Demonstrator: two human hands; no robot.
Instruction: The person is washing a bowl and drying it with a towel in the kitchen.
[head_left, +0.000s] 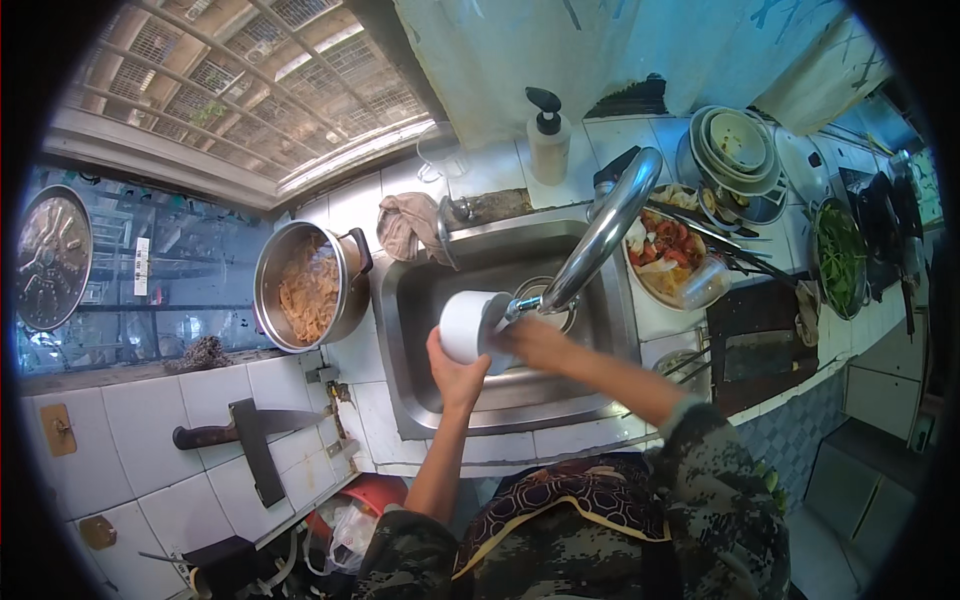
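Observation:
My left hand (459, 375) grips a white round container (463, 324) from below, its thumb along the side. The container is tilted over the stainless-steel sink (416, 367), with its mouth turned to the right. My right hand (534, 343) is at that mouth, blurred, its fingers partly hidden; whether they hold anything cannot be made out. Just above both hands is the spout of the chrome faucet (600, 232). Behind the hands, the round drain (559, 319) shows in the basin floor.
Left of the sink stands a steel pot (347, 300) of brownish food. A cloth (405, 225) hangs by the back rim, near a soap pump bottle (550, 150). To the right are a plate of food scraps (667, 251), stacked bowls (735, 139) and a cleaver (761, 352). A knife (206, 436) hangs at left.

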